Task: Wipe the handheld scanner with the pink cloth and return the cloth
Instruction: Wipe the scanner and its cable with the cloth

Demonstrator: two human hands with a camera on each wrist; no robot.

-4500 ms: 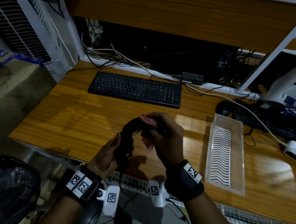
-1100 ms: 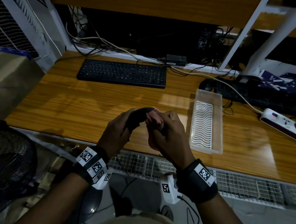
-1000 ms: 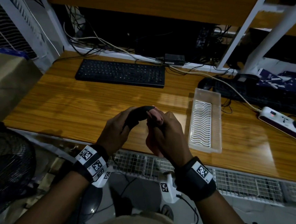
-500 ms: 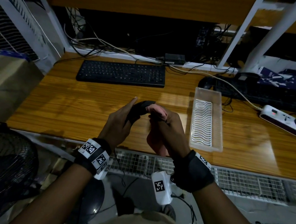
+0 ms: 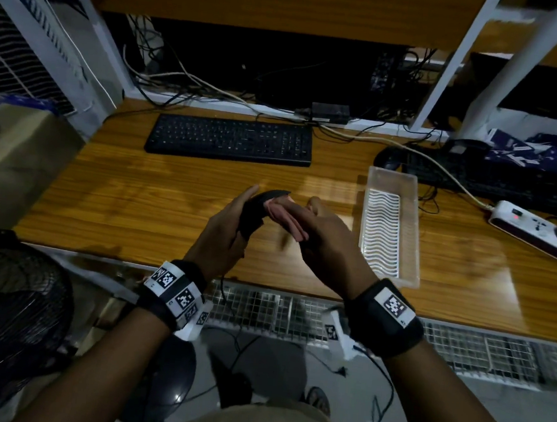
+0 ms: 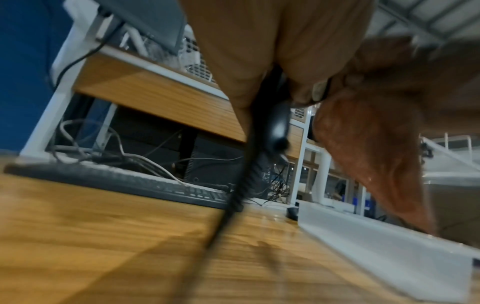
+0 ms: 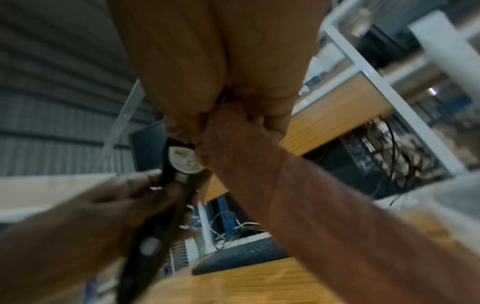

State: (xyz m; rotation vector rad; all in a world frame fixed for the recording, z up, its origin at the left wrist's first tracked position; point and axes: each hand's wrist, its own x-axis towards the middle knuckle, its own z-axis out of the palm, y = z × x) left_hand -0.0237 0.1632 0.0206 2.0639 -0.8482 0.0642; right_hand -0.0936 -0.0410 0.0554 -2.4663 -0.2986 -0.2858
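The scanner (image 5: pixel 259 209) is held in the air above the near half of the desk (image 5: pixel 135 203), between both hands and clear of the surface. Its black head points away from the person; its cable (image 6: pixel 233 197) hangs down past the desk's front edge. A white label on the scanner (image 7: pixel 183 159) faces the right wrist camera.

The left hand (image 5: pixel 222 236) grips the scanner handle, fingers curled round it and thumb raised along the left side of the head.

The cloth (image 5: pixel 285 216) lies against the right side of the scanner head. The right hand (image 5: pixel 323 239) pinches it between thumb and curled fingers, and its loose end hangs below the hand (image 6: pixel 374 156).

Bare desk surface lies open to the left of the hands and between them and the keyboard (image 5: pixel 229 139) at the back. A clear tray (image 5: pixel 417 224) stands just to the right of the right hand, its near end close to the desk's front edge. A power strip (image 5: pixel 540 232) lies beyond the tray, near the right edge of the view.
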